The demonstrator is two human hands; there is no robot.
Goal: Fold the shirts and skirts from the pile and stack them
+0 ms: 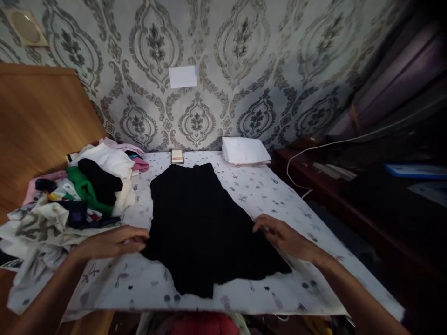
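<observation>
A black garment [202,223], perhaps a top, is spread out on a white patterned sheet [240,181]. Its folds and details are lost in the dark cloth, so its exact kind is unclear. At its left edge, my left hand [118,241] has its fingers drawn together on the fabric. My right hand [282,235] pinches the opposite edge with bent fingers. Between the two hands the cloth lies mostly flat, with an uneven lower hem.
A heap of mixed clothes [94,186] lies on the left beside a wooden panel [45,107]. Against the wall are a small framed box [177,156] and a folded white cloth [245,150]. A white cable [335,141] hangs over the dark furniture at right.
</observation>
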